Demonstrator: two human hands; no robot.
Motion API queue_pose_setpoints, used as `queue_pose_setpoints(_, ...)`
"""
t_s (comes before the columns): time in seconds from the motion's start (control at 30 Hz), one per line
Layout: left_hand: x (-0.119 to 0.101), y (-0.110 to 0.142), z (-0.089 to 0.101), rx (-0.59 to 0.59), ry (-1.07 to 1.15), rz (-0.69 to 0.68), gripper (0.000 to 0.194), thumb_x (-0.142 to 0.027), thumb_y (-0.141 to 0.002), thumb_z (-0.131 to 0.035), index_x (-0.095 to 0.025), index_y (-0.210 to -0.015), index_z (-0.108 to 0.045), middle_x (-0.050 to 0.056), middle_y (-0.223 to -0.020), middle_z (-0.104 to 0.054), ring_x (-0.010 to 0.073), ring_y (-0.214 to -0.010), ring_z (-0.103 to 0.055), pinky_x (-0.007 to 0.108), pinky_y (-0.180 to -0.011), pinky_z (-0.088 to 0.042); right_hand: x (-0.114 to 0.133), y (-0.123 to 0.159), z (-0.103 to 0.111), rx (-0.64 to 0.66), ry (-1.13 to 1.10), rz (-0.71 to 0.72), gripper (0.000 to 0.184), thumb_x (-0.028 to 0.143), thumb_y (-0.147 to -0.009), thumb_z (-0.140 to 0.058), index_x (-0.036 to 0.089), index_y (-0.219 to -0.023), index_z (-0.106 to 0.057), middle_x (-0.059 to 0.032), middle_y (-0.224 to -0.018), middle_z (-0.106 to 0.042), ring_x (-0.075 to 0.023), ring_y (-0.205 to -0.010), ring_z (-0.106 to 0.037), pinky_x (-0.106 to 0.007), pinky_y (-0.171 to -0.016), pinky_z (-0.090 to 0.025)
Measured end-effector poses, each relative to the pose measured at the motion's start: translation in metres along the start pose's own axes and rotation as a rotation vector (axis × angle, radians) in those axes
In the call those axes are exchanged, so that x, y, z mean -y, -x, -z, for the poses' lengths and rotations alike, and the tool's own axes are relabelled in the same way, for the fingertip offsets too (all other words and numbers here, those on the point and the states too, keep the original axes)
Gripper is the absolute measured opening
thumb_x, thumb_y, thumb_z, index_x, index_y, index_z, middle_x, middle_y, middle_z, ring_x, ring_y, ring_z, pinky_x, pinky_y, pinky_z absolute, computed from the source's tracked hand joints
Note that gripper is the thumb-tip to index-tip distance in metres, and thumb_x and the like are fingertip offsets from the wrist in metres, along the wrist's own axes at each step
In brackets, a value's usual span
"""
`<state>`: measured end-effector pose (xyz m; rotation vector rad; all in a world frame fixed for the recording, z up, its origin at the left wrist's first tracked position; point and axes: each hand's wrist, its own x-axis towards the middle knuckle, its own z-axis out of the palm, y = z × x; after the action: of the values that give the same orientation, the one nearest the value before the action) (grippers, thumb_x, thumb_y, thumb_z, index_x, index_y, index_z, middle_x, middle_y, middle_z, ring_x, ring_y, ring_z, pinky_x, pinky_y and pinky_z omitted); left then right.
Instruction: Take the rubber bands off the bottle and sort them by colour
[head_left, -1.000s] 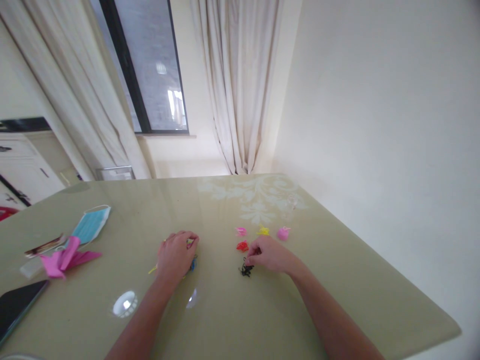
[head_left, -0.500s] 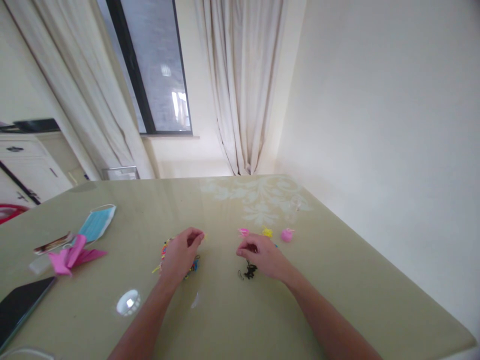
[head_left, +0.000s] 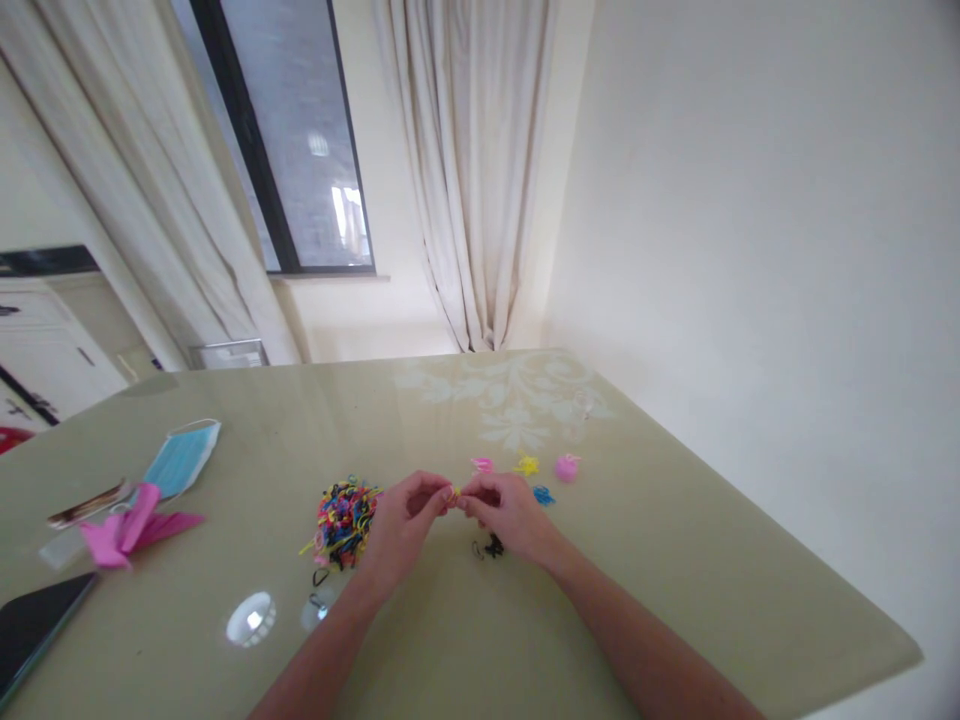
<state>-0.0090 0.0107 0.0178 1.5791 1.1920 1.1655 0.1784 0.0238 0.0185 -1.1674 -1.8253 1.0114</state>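
My left hand [head_left: 411, 525] and my right hand [head_left: 514, 510] meet above the table, thumbs and forefingers pinched together. Between their fingertips is a tiny yellow rubber band [head_left: 454, 497], largely covered by the fingers. Just left of my left hand lies a heap of mixed coloured rubber bands [head_left: 346, 522], with a few loose dark ones below it. Around my right hand are small sorted piles: black bands [head_left: 493, 546], pink bands [head_left: 482, 466], yellow bands [head_left: 527, 465] and blue bands [head_left: 543, 495]. The red pile is hidden behind the hand.
A round pink item [head_left: 567, 467] sits past the blue bands. On the left are a blue face mask [head_left: 182, 460], a pink folded-paper figure [head_left: 135, 525] and a dark phone [head_left: 41, 625]. A clear dome [head_left: 251, 619] lies at front left. A wall borders the table's right side.
My left hand has left the mixed heap, carrying a yellow band rightward, uncovering the heap. My right hand has moved from the black bands to meet it; both now pinch at one spot.
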Motion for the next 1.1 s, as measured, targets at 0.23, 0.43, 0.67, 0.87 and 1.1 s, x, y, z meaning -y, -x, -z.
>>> queue_pose_setpoints(0.23,0.005,-0.007,0.018,-0.083,-0.112,0.014,0.027,-0.045,-0.083,-0.065,-0.019,-0.089,-0.071,0.006,-0.083,-0.078,0.0219,-0.079,-0.072,0.034,-0.077,-0.057,0.003,-0.004,0.033,-0.058,-0.241,-0.002,0.031,0.047,-0.086,-0.074,0.017,-0.081,-0.077,-0.0012,-0.066,-0.067,-0.0124,-0.058,-0.056,-0.025,-0.059,-0.045)
queue_pose_setpoints(0.43,0.012,-0.011,0.034,-0.149,-0.450,-0.021,0.024,-0.039,-0.087,-0.054,-0.021,-0.086,-0.070,0.007,-0.087,-0.078,0.0252,-0.084,-0.071,0.038,-0.082,-0.053,0.014,0.000,0.072,-0.201,-0.272,0.038,0.032,0.049,-0.086,-0.072,0.018,-0.079,-0.077,-0.0013,-0.066,-0.065,-0.0119,-0.057,-0.052,-0.026,-0.057,-0.044)
queue_pose_setpoints(0.67,0.018,-0.012,0.044,-0.150,-0.647,-0.052,0.025,-0.034,-0.091,-0.049,-0.021,-0.089,-0.070,0.009,-0.096,-0.079,0.0265,-0.092,-0.072,0.038,-0.088,-0.053,0.001,-0.004,0.087,-0.282,-0.115,0.081,0.034,0.051,-0.089,-0.066,0.018,-0.086,-0.076,-0.0031,-0.071,-0.068,-0.0154,-0.062,-0.057,-0.028,-0.060,-0.046)
queue_pose_setpoints(0.87,0.021,-0.014,0.048,-0.145,-0.729,-0.025,0.027,-0.028,-0.093,-0.047,-0.021,-0.095,-0.074,0.010,-0.104,-0.079,0.0266,-0.100,-0.073,0.038,-0.091,-0.053,-0.026,-0.009,0.099,-0.335,0.719,0.076,0.028,0.030,-0.102,-0.051,0.020,-0.094,-0.076,-0.0090,-0.096,-0.074,-0.0221,-0.089,-0.067,-0.034,-0.081,-0.045)
queue_pose_setpoints(1.1,0.021,-0.014,0.048,-0.151,-0.712,-0.038,0.029,-0.029,-0.094,-0.046,-0.021,-0.094,-0.074,0.010,-0.105,-0.080,0.0267,-0.100,-0.073,0.039,-0.093,-0.053,-0.042,-0.012,0.087,-0.197,1.147,0.041,0.019,0.017,-0.097,-0.062,0.023,-0.091,-0.079,-0.0090,-0.100,-0.072,-0.0241,-0.098,-0.064,-0.036,-0.084,-0.038)
